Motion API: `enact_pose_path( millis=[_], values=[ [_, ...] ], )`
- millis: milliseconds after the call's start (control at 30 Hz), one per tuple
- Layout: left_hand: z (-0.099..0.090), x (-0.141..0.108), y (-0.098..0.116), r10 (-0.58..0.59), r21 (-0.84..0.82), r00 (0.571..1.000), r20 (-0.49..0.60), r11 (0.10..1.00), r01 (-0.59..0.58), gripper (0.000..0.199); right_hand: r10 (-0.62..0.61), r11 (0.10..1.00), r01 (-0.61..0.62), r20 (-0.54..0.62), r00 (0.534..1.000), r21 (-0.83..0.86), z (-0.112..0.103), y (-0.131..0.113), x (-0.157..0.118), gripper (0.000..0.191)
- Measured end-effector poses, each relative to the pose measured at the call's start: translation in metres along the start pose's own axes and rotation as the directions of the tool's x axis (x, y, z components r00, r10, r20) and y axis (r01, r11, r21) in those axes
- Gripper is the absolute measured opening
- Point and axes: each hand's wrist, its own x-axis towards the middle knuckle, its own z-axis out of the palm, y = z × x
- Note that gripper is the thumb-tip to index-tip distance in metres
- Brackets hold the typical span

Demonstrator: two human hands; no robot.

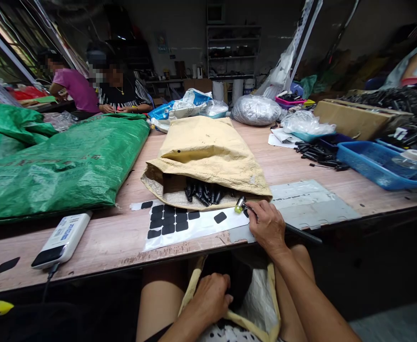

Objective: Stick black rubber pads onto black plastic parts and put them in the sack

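Observation:
My right hand (268, 225) is closed round a dark rod-like tool (303, 233) at the table's front edge. The tool's metal and yellow-green tip (239, 204) lies over a white sheet (203, 225) bearing black rounded-square stickers (169, 221). Behind the sheet, a cream sack (208, 142) lies with its mouth facing me, and black slender parts (203, 191) show inside. Low in the view, my left hand (211, 297) rests at the rim of an open sack (272, 294) on my lap, fingers curled; whether they hold anything is hidden.
A green sack (58, 166) and a white power bank (63, 240) with a cable are on the left. A blue tray (379, 166), black parts (315, 154) and a cardboard box (351, 118) stand right. Two people sit at the back left.

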Motion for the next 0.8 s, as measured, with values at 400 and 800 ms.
enact_pose_path(
  millis=[400,800],
  values=[
    [-0.173,0.038,-0.007,-0.2,-0.188,0.568,-0.798,0.979,0.081,0.021,0.013,1.0,-0.013,0.001,1.0,0.009,0.0,-0.001,0.0,0.022],
    [-0.197,0.053,-0.041,-0.351,-0.128,0.607,-0.713,0.916,0.379,0.018,-0.001,0.999,0.001,0.012,1.0,0.032,0.0,0.001,0.0,0.022]
  ],
)
